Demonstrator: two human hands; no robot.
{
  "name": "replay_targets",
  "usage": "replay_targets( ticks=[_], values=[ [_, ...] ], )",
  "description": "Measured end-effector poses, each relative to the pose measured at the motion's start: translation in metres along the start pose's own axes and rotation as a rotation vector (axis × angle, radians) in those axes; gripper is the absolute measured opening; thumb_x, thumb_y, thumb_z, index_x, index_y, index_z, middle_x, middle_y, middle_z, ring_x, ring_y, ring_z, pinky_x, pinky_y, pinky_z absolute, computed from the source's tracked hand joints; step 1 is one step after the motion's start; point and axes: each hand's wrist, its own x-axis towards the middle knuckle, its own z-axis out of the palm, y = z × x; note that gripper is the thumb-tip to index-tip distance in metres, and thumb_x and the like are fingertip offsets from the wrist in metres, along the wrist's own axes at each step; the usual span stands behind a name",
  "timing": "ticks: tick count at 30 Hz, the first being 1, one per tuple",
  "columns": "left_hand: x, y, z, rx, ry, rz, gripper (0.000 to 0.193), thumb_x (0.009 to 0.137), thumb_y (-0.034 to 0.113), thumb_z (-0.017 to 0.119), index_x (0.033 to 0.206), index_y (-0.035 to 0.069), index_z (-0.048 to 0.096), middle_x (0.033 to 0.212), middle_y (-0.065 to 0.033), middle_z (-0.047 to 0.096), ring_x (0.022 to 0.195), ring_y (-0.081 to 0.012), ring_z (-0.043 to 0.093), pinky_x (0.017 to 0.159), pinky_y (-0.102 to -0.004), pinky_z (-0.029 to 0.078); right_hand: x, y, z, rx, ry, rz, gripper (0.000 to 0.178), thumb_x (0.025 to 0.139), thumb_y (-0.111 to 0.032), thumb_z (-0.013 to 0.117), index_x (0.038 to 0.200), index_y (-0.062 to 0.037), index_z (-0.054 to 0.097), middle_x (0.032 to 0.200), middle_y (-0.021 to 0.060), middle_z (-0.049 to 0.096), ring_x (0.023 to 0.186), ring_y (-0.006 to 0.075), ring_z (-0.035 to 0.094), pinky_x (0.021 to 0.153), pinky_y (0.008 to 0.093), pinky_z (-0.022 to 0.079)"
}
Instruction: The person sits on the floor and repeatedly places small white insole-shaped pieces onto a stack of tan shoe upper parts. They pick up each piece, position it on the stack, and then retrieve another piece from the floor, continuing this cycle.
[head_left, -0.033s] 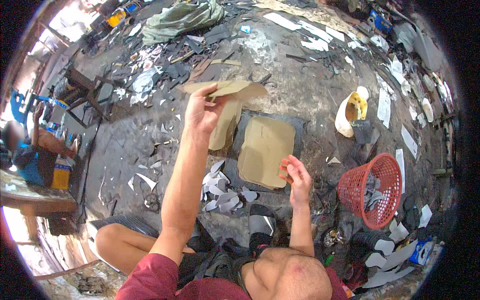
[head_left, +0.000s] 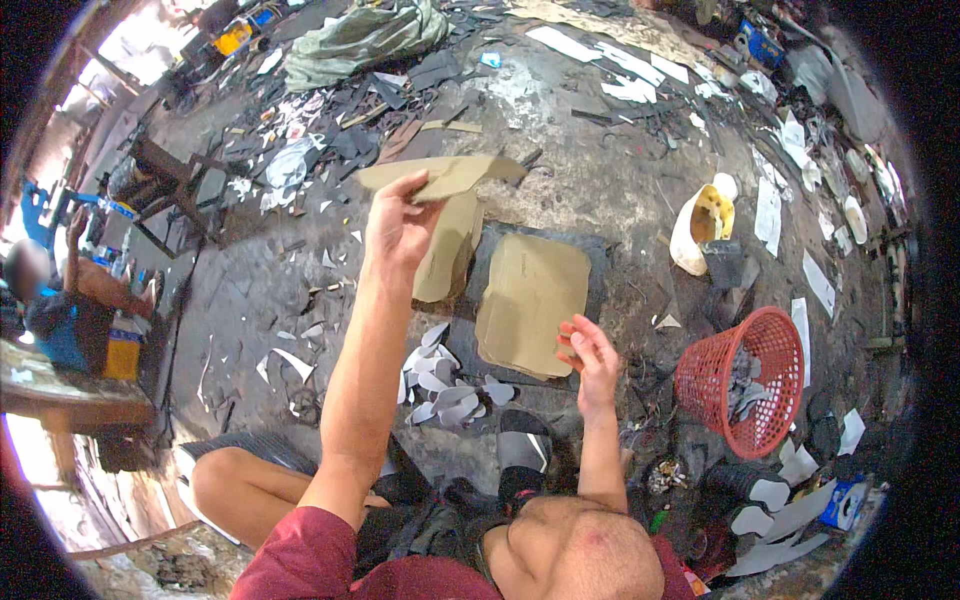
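One raised tan panel (head_left: 455, 173), perhaps cardboard, partly hides a lower sheet (head_left: 443, 258)

Glare at left, black rim
I see daylight blown out there, soft shadow on the tan stack (head_left: 540, 310), outer edges curving.

Free floor (head_left: 642, 285) between tan stack (head_left: 532, 300) and red basket (head_left: 706, 380), grey cutouts (head_left: 455, 402) crowding stack's near-left corner
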Motion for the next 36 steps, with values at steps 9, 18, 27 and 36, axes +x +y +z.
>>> replay_targets(
  ticks=[9,18,27,36],
  values=[
    [0.073,-0.073,-0.187,0.037,0.417,0.124,0.052,0.082,-0.009,0.057,0.133,-0.002,0.045,0.127,-0.0151,0.054,0.118,-0.0355,0.056,0.101,-0.0638,0.046,0.002,0.066,-0.01,-0.246,0.044,0.109,0.032,0.095,-0.025,0.07,0.121,-0.0061,0.069,0.113,0.0056,0.072,0.095,0.0132,0.068,0.082,0.0292,0.054],
    [-0.072,-0.141,-0.172,0.679,0.448,0.504,0.046,0.089,-0.003,0.063,0.133,0.004,0.056,0.119,-0.01,0.062,0.111,-0.0205,0.059,0.1,-0.036,0.047,0.014,0.069,-0.014,-1.279,-0.172,-0.724,0.027,0.077,-0.039,0.08,0.098,-0.0222,0.08,0.109,-0.0015,0.069,0.104,0.0263,0.059,0.089,0.0392,0.051],
    [-0.134,-0.228,-0.147,1.731,-0.516,0.706,0.054,0.092,0.02,0.067,0.142,0.008,0.051,0.152,-0.0177,0.044,0.143,-0.0396,0.038,0.117,-0.0499,0.034,0.088,0.053,-0.016,-1.339,-0.288,-0.475,0.027,0.099,-0.035,0.055,0.092,-0.0097,0.063,0.091,0.0147,0.068,0.083,0.0376,0.068,0.072,0.0474,0.054],
    [-0.13,-0.228,-0.132,2.048,-0.515,0.566,0.057,0.092,0.046,0.063,0.136,0.01,0.06,0.149,-0.014,0.051,0.14,-0.0353,0.044,0.115,-0.0471,0.038,0.183,-0.102,0.004,-1.253,0.203,-1.108,0.019,0.096,-0.028,0.063,0.089,-0.0107,0.068,0.095,0.0087,0.07,0.087,0.0362,0.067,0.071,0.0459,0.051]
  ],
)
